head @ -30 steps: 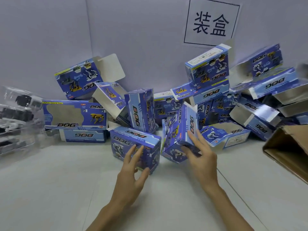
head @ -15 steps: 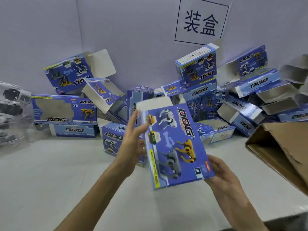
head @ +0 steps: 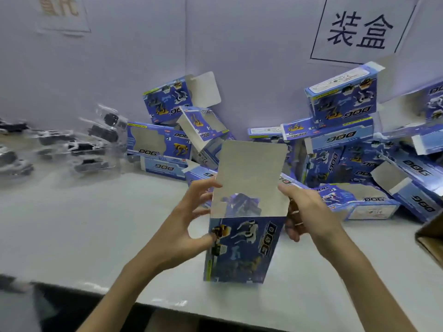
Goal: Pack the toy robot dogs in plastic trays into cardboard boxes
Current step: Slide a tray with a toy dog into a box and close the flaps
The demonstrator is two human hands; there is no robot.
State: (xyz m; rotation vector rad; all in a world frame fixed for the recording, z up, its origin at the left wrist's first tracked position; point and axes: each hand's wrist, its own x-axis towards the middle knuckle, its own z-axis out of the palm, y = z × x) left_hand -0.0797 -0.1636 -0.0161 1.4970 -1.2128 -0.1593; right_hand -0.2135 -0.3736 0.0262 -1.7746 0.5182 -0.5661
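I hold a blue "DOG" cardboard box [head: 242, 248] upright above the table, its open end up and its grey top flap [head: 251, 166] standing tall. My left hand [head: 184, 228] grips the box's left side, thumb on the printed front and fingers at the open rim. My right hand [head: 304, 212] holds the right edge near the opening. Clear plastic trays with dark toy robot dogs [head: 81, 144] lie in a blurred heap at the far left of the table.
Several empty blue boxes [head: 335, 149] are piled against the back wall, many with flaps open. A brown carton [head: 431, 238] juts in at the right edge. The white table [head: 72, 231] ends at a front edge just below my arms.
I picked one box out of the pile, turned it upright with the open end up, and brought it nearer. My view has swung left, showing more of the trays.
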